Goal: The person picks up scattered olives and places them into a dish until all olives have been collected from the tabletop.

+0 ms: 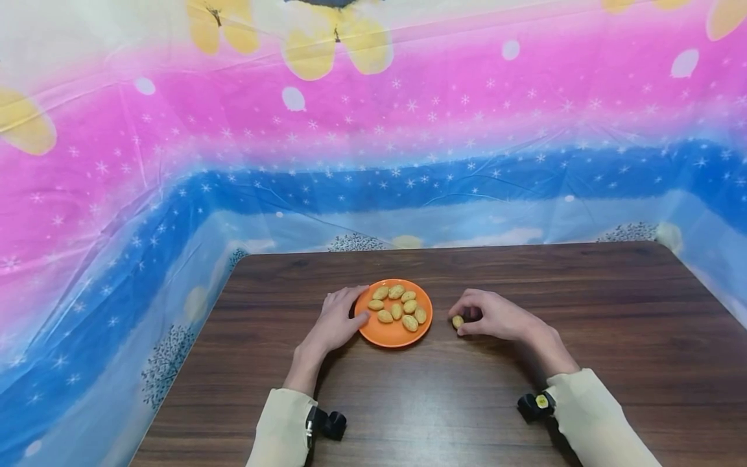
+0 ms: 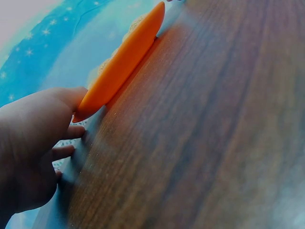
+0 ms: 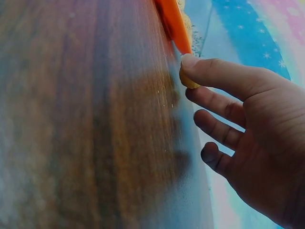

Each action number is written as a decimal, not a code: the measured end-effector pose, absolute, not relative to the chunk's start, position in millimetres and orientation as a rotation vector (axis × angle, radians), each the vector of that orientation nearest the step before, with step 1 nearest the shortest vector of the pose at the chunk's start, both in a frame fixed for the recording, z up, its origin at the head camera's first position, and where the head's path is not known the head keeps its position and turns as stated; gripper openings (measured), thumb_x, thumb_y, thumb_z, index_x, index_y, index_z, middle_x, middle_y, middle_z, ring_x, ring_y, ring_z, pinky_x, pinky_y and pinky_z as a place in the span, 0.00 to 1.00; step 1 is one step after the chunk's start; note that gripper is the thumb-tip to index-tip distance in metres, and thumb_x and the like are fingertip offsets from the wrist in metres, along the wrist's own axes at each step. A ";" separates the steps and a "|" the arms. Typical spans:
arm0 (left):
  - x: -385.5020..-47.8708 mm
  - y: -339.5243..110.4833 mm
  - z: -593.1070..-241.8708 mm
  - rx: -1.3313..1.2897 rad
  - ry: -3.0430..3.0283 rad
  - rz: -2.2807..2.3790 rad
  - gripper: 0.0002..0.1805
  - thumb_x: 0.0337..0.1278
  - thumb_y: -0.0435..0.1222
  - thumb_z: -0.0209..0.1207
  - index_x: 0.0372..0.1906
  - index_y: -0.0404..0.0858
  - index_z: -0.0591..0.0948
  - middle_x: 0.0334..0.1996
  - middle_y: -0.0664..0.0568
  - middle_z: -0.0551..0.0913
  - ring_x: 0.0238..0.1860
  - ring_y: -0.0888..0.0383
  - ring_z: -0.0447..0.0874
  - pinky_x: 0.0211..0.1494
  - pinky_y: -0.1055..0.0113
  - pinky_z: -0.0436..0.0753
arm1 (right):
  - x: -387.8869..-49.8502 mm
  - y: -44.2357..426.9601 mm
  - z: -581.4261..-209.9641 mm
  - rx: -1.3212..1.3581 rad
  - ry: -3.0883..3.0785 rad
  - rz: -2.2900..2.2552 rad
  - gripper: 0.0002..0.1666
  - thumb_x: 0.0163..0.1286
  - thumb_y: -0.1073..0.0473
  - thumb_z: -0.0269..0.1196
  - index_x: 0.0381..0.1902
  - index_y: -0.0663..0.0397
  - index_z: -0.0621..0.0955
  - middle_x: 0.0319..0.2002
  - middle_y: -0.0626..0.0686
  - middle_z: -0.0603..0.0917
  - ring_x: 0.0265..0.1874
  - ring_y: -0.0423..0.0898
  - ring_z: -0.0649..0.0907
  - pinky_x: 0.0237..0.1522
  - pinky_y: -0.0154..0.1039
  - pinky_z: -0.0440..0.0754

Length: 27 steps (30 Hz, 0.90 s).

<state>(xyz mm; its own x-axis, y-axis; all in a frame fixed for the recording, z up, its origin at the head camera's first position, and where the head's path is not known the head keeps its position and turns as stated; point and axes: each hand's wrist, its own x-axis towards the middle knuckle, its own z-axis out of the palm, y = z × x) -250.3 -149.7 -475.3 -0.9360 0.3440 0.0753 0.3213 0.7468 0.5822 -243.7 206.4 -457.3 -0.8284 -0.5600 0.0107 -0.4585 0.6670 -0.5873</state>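
Observation:
An orange plate [image 1: 388, 338] sits on the table, holding several tan, oval, nut-like pieces [image 1: 410, 323] with rough surfaces. At the plate's left edge is my left hand [image 1: 337, 323], its thumb and forefinger spread along the rim and touching it. In the left wrist view the plate [image 2: 121, 67] shows edge-on, with the thumb against its near end and the other fingers loosely extended below. Right of the plate, my right hand [image 1: 496, 316] pinches one tan nut-like piece [image 1: 458, 322] between thumb and forefinger. The right wrist view shows that piece [image 3: 187, 80] partly covered by the thumb.
The dark wood-grain table [image 1: 443, 408] has a back edge that meets a printed cloth [image 1: 408, 188] hung behind and along the sides. A small black camera [image 1: 327, 423] is strapped on the left wrist, and another [image 1: 533, 407] on the right.

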 end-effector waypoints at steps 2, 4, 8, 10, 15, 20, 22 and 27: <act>-250.1 -149.9 -475.2 0.555 2.905 0.959 0.32 0.68 0.45 0.56 0.74 0.47 0.66 0.71 0.46 0.69 0.76 0.44 0.56 0.79 0.41 0.46 | -243.7 206.2 -457.2 -0.838 2.711 -0.886 0.16 0.65 0.49 0.69 0.51 0.35 0.85 0.43 0.39 0.80 0.37 0.41 0.76 0.37 0.35 0.75; -249.7 -150.1 -475.0 0.552 2.906 0.957 0.32 0.68 0.45 0.56 0.75 0.47 0.66 0.71 0.46 0.69 0.76 0.44 0.56 0.79 0.41 0.46 | -243.6 205.9 -456.8 -0.833 2.708 -0.889 0.16 0.65 0.49 0.69 0.51 0.35 0.85 0.43 0.40 0.80 0.37 0.41 0.76 0.37 0.35 0.75; -249.1 -150.6 -474.7 0.544 2.908 0.952 0.32 0.68 0.45 0.56 0.75 0.47 0.66 0.72 0.46 0.68 0.76 0.44 0.56 0.79 0.42 0.47 | -243.4 204.8 -456.0 -0.823 2.705 -0.893 0.16 0.65 0.49 0.69 0.50 0.35 0.85 0.43 0.39 0.79 0.37 0.42 0.76 0.37 0.35 0.75; -249.4 -150.5 -474.7 0.545 2.910 0.957 0.32 0.68 0.45 0.56 0.75 0.47 0.66 0.71 0.46 0.69 0.76 0.44 0.56 0.79 0.41 0.47 | -243.2 204.2 -455.4 -0.819 2.705 -0.897 0.16 0.65 0.49 0.69 0.50 0.35 0.85 0.43 0.39 0.79 0.36 0.42 0.76 0.36 0.35 0.75; -250.4 -149.3 -474.8 0.547 2.900 0.959 0.32 0.68 0.45 0.56 0.75 0.48 0.66 0.71 0.46 0.69 0.76 0.44 0.56 0.78 0.42 0.48 | -242.3 203.1 -455.3 -0.824 2.709 -0.896 0.16 0.65 0.49 0.69 0.51 0.35 0.85 0.42 0.39 0.79 0.35 0.42 0.76 0.35 0.35 0.75; -251.3 -148.0 -475.1 0.555 2.894 0.951 0.32 0.68 0.46 0.56 0.75 0.48 0.66 0.72 0.47 0.68 0.76 0.45 0.56 0.79 0.42 0.49 | -242.1 199.2 -453.1 -0.834 2.717 -0.892 0.16 0.65 0.50 0.69 0.51 0.36 0.85 0.42 0.39 0.79 0.35 0.41 0.76 0.34 0.35 0.75; -251.1 -148.0 -474.8 0.551 2.896 0.952 0.32 0.68 0.46 0.56 0.75 0.48 0.66 0.71 0.47 0.68 0.76 0.45 0.56 0.79 0.42 0.49 | -242.4 196.2 -450.8 -0.842 2.719 -0.894 0.16 0.65 0.50 0.69 0.52 0.36 0.85 0.42 0.39 0.79 0.35 0.41 0.76 0.34 0.35 0.75; -249.9 -149.6 -473.6 0.534 2.897 0.959 0.32 0.68 0.46 0.56 0.75 0.48 0.66 0.72 0.47 0.68 0.76 0.45 0.56 0.78 0.42 0.50 | -243.8 186.8 -444.6 -0.884 2.727 -0.872 0.17 0.66 0.50 0.68 0.52 0.37 0.85 0.41 0.38 0.79 0.36 0.42 0.76 0.34 0.35 0.75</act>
<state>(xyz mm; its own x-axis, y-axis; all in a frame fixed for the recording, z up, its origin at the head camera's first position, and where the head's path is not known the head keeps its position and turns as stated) -249.9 -149.6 -473.6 -0.9396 0.3357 0.0661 0.3089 0.7492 0.5859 -243.8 186.8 -444.6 -0.8163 -0.5763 0.0393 -0.4922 0.6584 -0.5694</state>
